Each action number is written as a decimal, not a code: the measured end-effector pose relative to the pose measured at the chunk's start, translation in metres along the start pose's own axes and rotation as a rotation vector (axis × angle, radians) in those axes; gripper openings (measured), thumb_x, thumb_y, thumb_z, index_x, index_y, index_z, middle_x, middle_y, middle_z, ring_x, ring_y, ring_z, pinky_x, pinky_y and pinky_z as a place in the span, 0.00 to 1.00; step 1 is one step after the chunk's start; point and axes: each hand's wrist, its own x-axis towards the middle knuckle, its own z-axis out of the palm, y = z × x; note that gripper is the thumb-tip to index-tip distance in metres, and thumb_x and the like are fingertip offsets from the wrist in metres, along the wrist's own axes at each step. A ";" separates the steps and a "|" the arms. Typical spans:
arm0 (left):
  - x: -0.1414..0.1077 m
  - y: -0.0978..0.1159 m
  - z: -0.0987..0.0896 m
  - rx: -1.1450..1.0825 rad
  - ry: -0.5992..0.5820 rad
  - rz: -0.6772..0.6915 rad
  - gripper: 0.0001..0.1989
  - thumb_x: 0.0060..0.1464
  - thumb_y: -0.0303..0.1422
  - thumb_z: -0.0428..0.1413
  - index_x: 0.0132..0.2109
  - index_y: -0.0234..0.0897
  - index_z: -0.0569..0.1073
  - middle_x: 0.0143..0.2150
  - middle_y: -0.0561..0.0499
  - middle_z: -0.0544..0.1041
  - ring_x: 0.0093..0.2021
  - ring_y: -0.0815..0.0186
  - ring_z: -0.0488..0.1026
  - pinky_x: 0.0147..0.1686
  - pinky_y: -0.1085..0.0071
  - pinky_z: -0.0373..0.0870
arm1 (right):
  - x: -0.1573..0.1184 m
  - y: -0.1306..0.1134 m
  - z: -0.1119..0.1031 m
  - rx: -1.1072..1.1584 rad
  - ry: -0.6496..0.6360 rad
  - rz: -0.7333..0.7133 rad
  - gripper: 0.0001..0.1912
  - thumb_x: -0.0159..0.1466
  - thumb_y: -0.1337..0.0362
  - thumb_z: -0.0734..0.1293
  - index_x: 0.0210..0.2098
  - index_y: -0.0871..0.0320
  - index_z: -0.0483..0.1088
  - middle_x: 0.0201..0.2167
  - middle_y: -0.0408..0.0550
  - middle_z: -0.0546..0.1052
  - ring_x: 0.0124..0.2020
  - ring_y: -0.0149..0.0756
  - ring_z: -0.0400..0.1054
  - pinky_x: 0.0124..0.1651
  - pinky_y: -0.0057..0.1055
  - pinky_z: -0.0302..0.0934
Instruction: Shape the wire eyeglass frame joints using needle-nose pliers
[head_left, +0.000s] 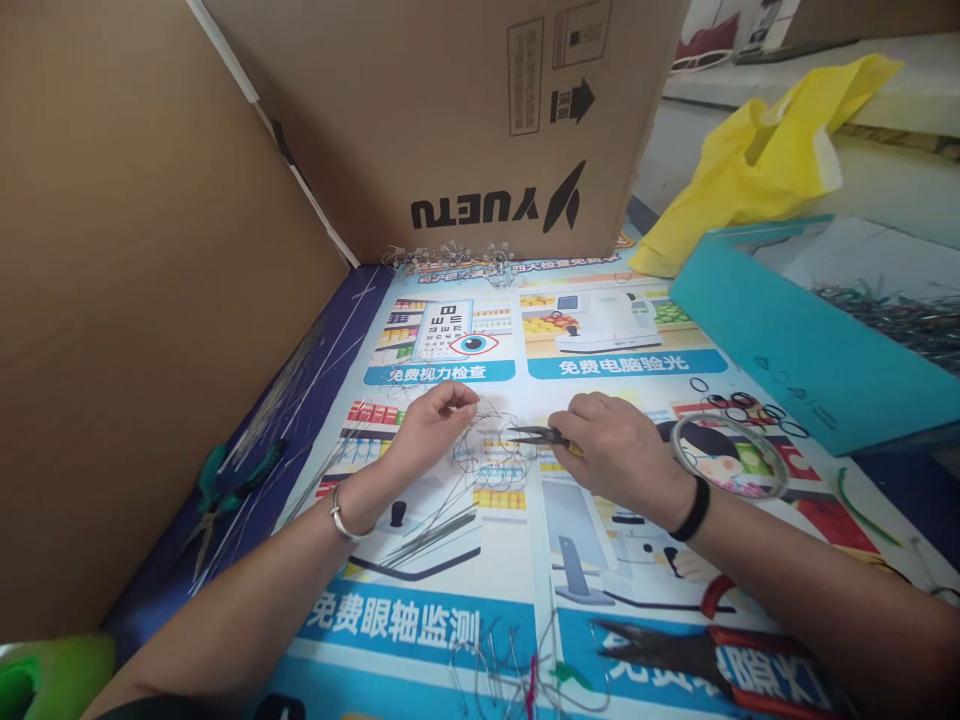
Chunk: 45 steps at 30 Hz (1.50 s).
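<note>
Left hand [437, 425] pinched on wire loops [491, 484], right hand [619, 450] clamped around pliers [541, 436], tips at the loops, printed mat [534, 540] beneath.

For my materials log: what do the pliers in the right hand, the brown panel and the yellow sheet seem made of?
Pliers: probably dark-finished metal, by the slim grey nose.
Brown panel: apparently matt cardboard, by its dull, printed face.
Yellow sheet: perhaps thin plastic or fabric, matt, with soft folds.
</note>
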 end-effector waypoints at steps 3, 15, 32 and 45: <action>-0.001 0.001 0.001 0.018 0.020 -0.003 0.03 0.52 0.30 0.53 0.35 0.37 0.70 0.34 0.53 0.73 0.34 0.70 0.69 0.34 0.73 0.67 | 0.005 0.001 -0.004 0.046 -0.064 0.100 0.11 0.62 0.62 0.60 0.32 0.58 0.72 0.29 0.48 0.71 0.34 0.36 0.63 0.34 0.30 0.49; -0.003 -0.003 0.004 0.019 0.029 0.135 0.05 0.51 0.25 0.53 0.34 0.39 0.71 0.32 0.53 0.75 0.32 0.70 0.70 0.32 0.73 0.68 | 0.040 -0.008 -0.009 -0.081 -0.308 0.183 0.14 0.62 0.56 0.58 0.33 0.56 0.71 0.31 0.48 0.73 0.31 0.34 0.67 0.24 0.29 0.40; 0.001 -0.006 0.006 0.009 0.326 0.171 0.04 0.52 0.25 0.53 0.34 0.37 0.71 0.34 0.53 0.75 0.34 0.71 0.70 0.33 0.74 0.67 | 0.031 0.002 0.020 0.073 -0.036 0.155 0.14 0.64 0.56 0.58 0.31 0.57 0.69 0.29 0.48 0.69 0.36 0.37 0.62 0.35 0.29 0.52; 0.004 -0.011 0.004 -0.040 0.153 0.074 0.02 0.53 0.29 0.53 0.35 0.37 0.71 0.34 0.51 0.73 0.35 0.69 0.69 0.30 0.74 0.65 | 0.032 0.006 0.020 0.159 -0.073 0.138 0.14 0.63 0.56 0.59 0.32 0.59 0.69 0.29 0.49 0.69 0.35 0.38 0.61 0.38 0.31 0.53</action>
